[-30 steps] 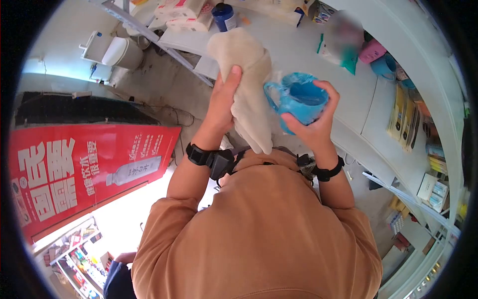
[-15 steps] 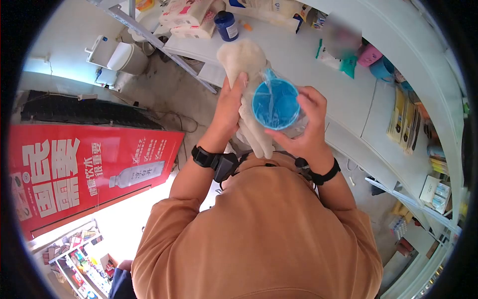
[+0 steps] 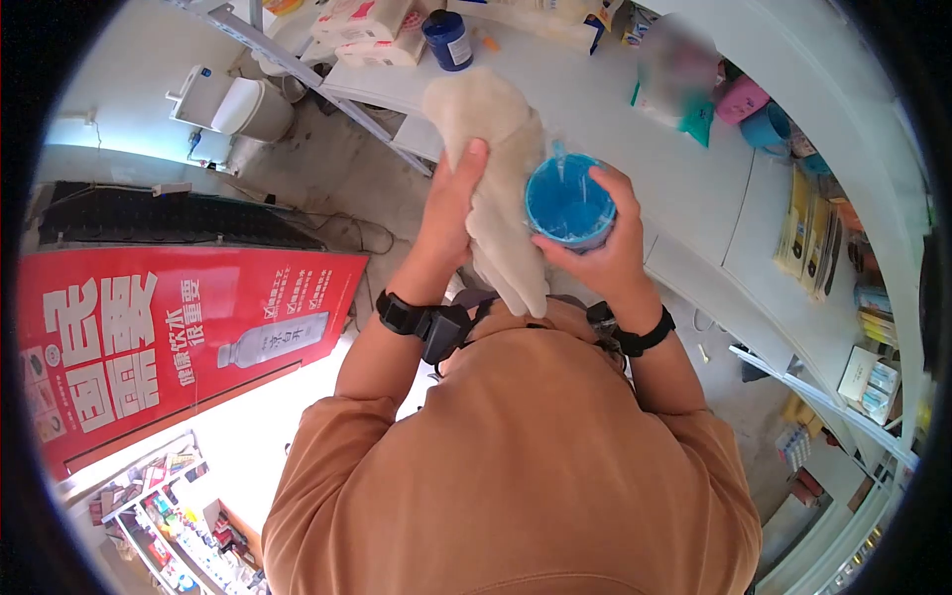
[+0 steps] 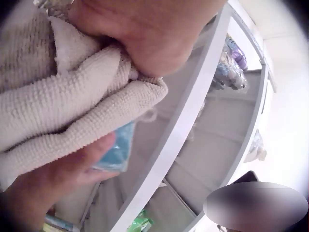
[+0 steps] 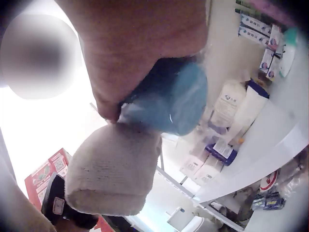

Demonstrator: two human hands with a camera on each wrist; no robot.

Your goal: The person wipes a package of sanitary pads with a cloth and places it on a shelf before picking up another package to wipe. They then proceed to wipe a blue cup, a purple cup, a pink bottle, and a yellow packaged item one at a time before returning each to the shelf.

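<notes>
A folded off-white cloth, with a ribbed towel-like weave in the left wrist view, hangs from my left hand, thumb on top of it. Right beside the cloth, my right hand holds a blue mug round its side. Clear thin plastic wraps the mug, and its mouth faces up toward the head camera. In the right wrist view the mug overlaps the cloth. The cloth covers part of my right hand in the left wrist view.
Ahead stands a white shelf with a dark blue jar and tissue packs. Farther right sit a pink mug and another blue mug. A red poster board is on the left, with a toilet beyond.
The mug has turned from a sideways tilt to mouth-up, handle now away from me. It swung in front of the cloth, then moved slightly right. The left hand keeps its hold on the cloth.
</notes>
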